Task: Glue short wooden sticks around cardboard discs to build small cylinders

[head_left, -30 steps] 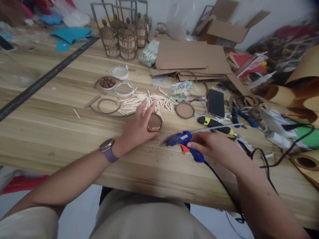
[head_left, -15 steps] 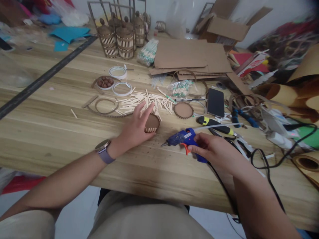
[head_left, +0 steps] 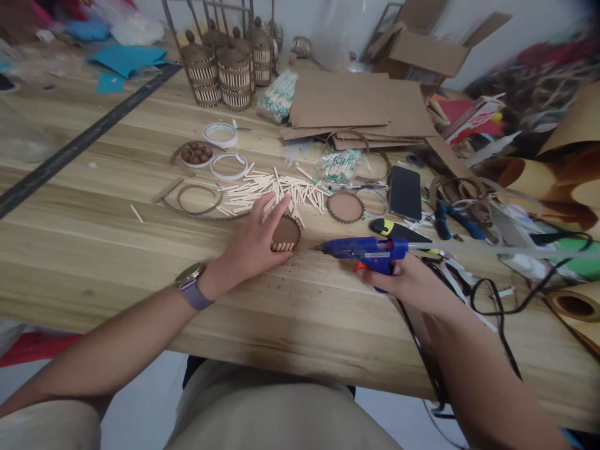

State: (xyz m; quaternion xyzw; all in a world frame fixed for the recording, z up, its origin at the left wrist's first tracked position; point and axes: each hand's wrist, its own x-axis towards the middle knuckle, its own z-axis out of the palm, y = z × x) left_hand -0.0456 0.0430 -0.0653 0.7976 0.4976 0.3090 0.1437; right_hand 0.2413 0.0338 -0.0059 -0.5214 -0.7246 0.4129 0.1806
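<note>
My left hand (head_left: 250,240), with a watch on its wrist, curves around the left side of a round brown cardboard base (head_left: 287,231) with a braided rim. Its thumb rests along the near edge, beside a short row of small upright sticks (head_left: 282,246), while the forefinger reaches over the far side. Part of the base is hidden under that hand. In my right hand (head_left: 405,278) is a blue glue gun (head_left: 365,249), gripped by its handle, with a finger near the orange trigger. The nozzle points left at the base, a short gap away. A long clear glue stick (head_left: 469,249) sticks out behind it.
Loose pale sticks (head_left: 276,187) lie behind the base. A second round base (head_left: 345,207), a phone (head_left: 405,192) and a utility knife (head_left: 398,231) are to the right. Tape rolls (head_left: 229,165), brown beads (head_left: 197,153), cardboard sheets (head_left: 342,100) and stick-built lanterns (head_left: 234,78) stand farther back. A black cable (head_left: 504,312) trails right.
The glue gun has been lifted and levelled in my right hand, its nozzle swinging up and slightly right. My left hand stays at the base.
</note>
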